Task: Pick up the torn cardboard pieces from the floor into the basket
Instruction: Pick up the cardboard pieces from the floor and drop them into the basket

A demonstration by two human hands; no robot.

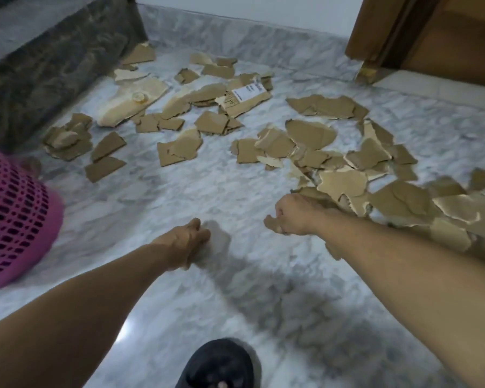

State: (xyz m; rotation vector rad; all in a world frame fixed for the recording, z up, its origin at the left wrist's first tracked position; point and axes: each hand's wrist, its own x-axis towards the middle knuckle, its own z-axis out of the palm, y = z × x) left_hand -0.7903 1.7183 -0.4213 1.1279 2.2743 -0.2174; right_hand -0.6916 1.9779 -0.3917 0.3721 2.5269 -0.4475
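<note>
Several torn brown cardboard pieces (179, 151) lie scattered over the marble floor, thickest on the right (403, 200). The pink mesh basket (14, 219) stands at the left edge, partly out of frame. My right hand (291, 217) is curled into a fist and grips a small cardboard piece (270, 223) whose edge sticks out by the thumb, just left of the right-hand heap. My left hand (189, 239) hangs low over bare floor between the basket and the right hand, with loosely curled fingers that hold nothing.
A pale piece with a round cap (132, 103) and a labelled cardboard piece (247, 98) lie further back. A dark patterned cloth (53, 60) borders the left, a wooden door frame (375, 43) the back right. A dark shoe (221, 365) shows at the bottom.
</note>
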